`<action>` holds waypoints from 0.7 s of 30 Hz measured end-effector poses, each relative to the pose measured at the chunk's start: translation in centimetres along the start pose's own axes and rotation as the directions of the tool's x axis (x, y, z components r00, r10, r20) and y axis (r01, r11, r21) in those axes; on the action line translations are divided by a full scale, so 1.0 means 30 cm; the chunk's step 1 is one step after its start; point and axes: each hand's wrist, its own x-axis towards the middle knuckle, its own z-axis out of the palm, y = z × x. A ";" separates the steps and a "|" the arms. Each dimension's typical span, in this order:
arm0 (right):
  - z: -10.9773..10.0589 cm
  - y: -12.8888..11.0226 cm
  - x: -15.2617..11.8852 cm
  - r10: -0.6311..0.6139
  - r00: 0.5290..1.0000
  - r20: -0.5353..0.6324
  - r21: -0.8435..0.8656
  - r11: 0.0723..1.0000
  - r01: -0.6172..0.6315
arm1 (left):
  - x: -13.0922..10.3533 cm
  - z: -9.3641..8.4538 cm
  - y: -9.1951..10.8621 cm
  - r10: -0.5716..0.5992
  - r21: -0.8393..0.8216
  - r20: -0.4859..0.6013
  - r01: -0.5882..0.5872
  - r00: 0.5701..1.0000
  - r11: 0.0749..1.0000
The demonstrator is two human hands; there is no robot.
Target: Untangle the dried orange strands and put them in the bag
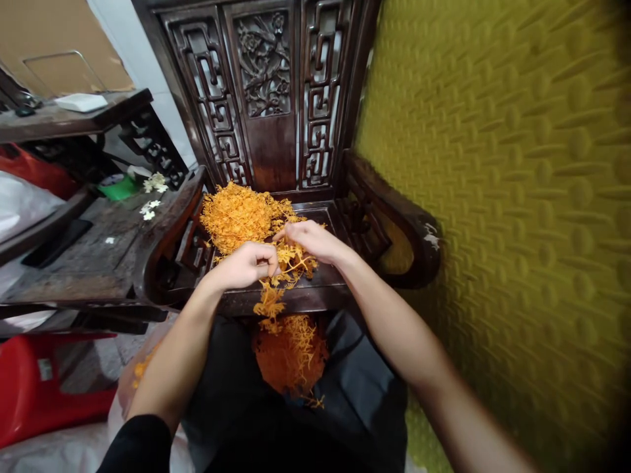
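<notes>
A heap of bright orange, branching plastic-looking pieces [234, 217] lies on the dark wooden chair seat [323, 279]. Just in front of it, my left hand [249, 264] is closed, its curled fingers pinching an orange branched strand [271, 299] that hangs over the seat's front edge. My right hand [315, 240] bends over the same tangle from the right, its fingers closed on the orange strand and partly hidden. Between my knees sits an orange-red container [283, 361], with more orange pieces trailing over it.
Carved chair back [271, 144] rises behind the heap, with a curved armrest [409, 246] on the right. A yellow textured mat [507, 164] stands along that side. On the left are a wooden bench holding green tape [118, 187] and cream flower-shaped pieces [150, 209], and a red stool [24, 387].
</notes>
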 end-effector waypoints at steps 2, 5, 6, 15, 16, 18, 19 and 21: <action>0.015 0.004 0.002 -0.108 0.989 0.100 -0.186 0.975 0.125 | 0.004 0.001 -0.009 -0.048 -0.010 -0.006 0.048 0.999 0.999; 0.046 0.014 0.002 -0.165 0.979 0.115 -0.282 0.940 0.192 | 0.017 0.005 -0.029 -0.116 -0.046 -0.098 0.112 0.988 0.993; 0.055 0.016 0.002 -0.174 0.980 0.092 -0.290 0.937 0.193 | 0.021 0.007 -0.034 -0.139 -0.087 -0.138 0.128 0.981 0.988; -0.190 0.053 0.030 -0.254 0.655 -0.712 -0.145 0.965 0.217 | -0.028 0.011 0.003 -0.292 -0.406 -0.029 0.256 0.956 0.878; -0.220 0.067 0.024 -0.169 0.631 -0.757 -0.028 0.974 0.226 | -0.031 0.009 0.004 -0.296 -0.397 -0.065 0.247 0.953 0.884; -0.235 0.093 0.009 -0.014 0.716 -0.698 0.169 0.968 0.184 | -0.023 0.007 -0.001 -0.301 -0.360 -0.147 0.232 0.942 0.903; -0.221 0.101 0.002 0.027 0.767 -0.641 0.227 0.961 0.156 | -0.013 0.009 -0.004 -0.305 -0.342 -0.175 0.233 0.936 0.911; -0.165 0.103 -0.005 0.030 0.822 -0.569 0.247 0.960 0.136 | 0.014 0.022 -0.009 -0.316 -0.333 -0.235 0.229 0.919 0.914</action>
